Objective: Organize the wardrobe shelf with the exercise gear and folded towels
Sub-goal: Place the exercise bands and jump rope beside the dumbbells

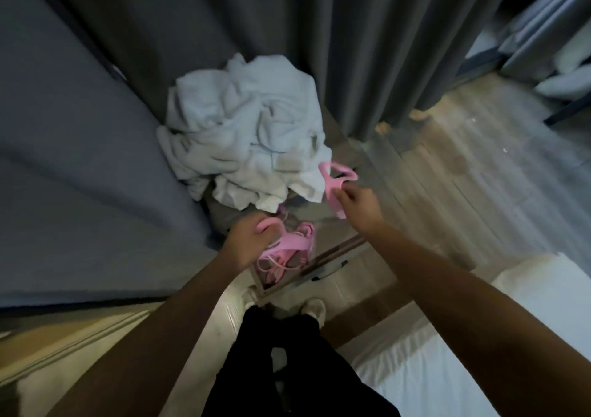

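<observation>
Left hand: fingers curled tight round a pink loop, which runs into the pink gear directly beneath and to the right of the hand. Right hand: thumb and fingers pinch a pink handle, held raised and tilted, just beside the right edge of the towels. The handle is an open frame shape, and its lower end projects below the hand. Whether the handle joins the gear cannot be told. The gear is a tangled heap of pink straps and thin cords at the front of a low wooden unit; whether it lies on the top or in an opening cannot be told. The towels are white, unfolded and crumpled into one pile at the back of the unit, touching the curtain behind and the bed to the left. A dark pull is fixed to the unit's front face. Wood floor extends to the right of the unit. A white sheet occupies the lower right corner. Black trousers and a light shoe appear at the bottom centre, close to the unit's front. The frame is blurred, and any print on the gear, handle or towels cannot be read.
</observation>
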Available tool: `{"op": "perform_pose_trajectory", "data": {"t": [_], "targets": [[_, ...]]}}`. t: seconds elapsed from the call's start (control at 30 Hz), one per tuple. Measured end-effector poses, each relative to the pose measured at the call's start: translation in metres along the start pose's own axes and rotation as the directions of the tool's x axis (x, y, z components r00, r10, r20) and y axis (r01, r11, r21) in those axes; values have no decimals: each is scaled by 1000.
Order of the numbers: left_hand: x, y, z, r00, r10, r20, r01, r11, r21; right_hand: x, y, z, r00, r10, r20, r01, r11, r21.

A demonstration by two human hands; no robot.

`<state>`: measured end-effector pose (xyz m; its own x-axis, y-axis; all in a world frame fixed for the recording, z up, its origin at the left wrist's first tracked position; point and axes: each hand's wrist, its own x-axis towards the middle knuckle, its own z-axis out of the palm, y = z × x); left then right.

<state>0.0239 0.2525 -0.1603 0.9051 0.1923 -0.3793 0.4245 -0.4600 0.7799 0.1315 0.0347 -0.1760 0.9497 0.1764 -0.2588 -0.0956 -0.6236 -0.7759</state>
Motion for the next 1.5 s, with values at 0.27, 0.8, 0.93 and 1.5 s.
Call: {"op": "perform_pose_trajectory", "data": {"t": [0.27, 0.8, 0.93, 1.5], "targets": [[-80, 21, -79, 972, 39, -233, -74, 987, -140, -38, -89, 10, 985, -150, 82, 132, 972, 193], [-215, -109, -293, 932, 242, -269, -220, 969, 108, -196, -242, 187, 952, -224, 211, 112, 891, 440], [-253, -144, -335, 941, 220, -258, -198, 974, 111, -229, -267, 233, 948, -212, 237, 74, 872, 484], [-385, -263, -417, 806, -270, -528, 205, 962, -178, -301, -361, 402, 515, -330, 791, 226, 943, 246]]}}
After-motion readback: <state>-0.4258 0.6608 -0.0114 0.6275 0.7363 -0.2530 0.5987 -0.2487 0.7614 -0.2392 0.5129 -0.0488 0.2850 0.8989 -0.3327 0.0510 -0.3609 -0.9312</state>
